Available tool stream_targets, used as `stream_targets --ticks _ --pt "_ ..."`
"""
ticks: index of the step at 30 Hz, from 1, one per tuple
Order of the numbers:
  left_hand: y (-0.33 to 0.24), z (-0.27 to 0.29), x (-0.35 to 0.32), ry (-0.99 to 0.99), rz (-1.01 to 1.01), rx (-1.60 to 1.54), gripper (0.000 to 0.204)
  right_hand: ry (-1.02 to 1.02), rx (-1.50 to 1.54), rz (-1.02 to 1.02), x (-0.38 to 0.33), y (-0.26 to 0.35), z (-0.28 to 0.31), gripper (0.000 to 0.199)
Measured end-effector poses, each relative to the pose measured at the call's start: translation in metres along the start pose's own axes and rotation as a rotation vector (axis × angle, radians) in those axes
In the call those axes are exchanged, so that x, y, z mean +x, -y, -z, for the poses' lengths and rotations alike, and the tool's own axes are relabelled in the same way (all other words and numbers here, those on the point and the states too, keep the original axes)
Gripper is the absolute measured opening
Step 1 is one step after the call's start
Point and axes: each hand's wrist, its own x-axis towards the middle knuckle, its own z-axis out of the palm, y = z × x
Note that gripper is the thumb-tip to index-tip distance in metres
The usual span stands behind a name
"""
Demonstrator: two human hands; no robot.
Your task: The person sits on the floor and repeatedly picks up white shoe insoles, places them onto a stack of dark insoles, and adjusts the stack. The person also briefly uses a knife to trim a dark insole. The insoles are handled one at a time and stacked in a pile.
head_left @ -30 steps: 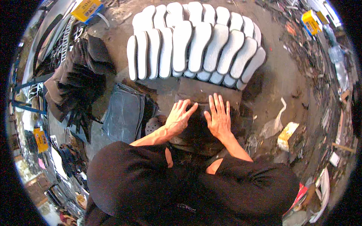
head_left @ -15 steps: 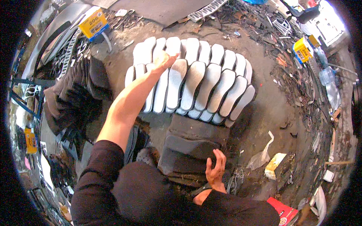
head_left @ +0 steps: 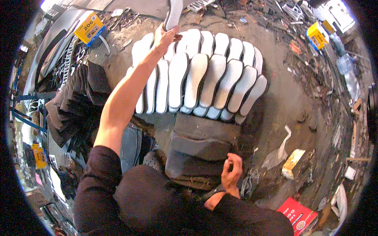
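Note:
My left hand (head_left: 165, 36) is stretched far forward and grips one pale grey shoe insole (head_left: 173, 13), lifted above the far end of the rows. Two overlapping rows of white insoles (head_left: 204, 74) lie on the dirt ground ahead of me. My right hand (head_left: 231, 174) rests low beside a stack of dark brown leather-like pieces (head_left: 199, 151) in front of my body, fingers curled loosely, holding nothing I can see.
A heap of dark cut pieces (head_left: 80, 98) lies at the left. Yellow boxes (head_left: 88, 28) stand at the upper left and upper right (head_left: 317, 35). A red box (head_left: 296, 214), a plastic wrapper (head_left: 280, 151) and scattered scraps litter the right side.
My left hand left the dark stack, reached forward over the white rows and picked up one insole. My right hand slid back toward my body.

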Motion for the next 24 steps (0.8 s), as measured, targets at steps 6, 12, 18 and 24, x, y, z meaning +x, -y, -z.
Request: stream_targets --ticks 6,12,18,24 --pt "-0.056 -0.011 -0.258 0.495 -0.538 0.607 0.079 0.257 1.081 -0.398 0.053 0.035 0.039 0.054" --pt "-0.044 0.044 -0.407 0.661 -0.278 0.790 0.110 0.383 0.842 -0.439 0.060 0.055 0.058 0.041" --pt "-0.015 0.089 -0.447 0.578 0.610 -0.143 0.071 0.194 0.966 -0.610 0.023 0.008 0.041 0.041" --pt "-0.065 0.040 -0.432 0.597 0.577 -0.008 0.067 0.607 0.956 -0.448 0.059 0.010 0.007 0.052"
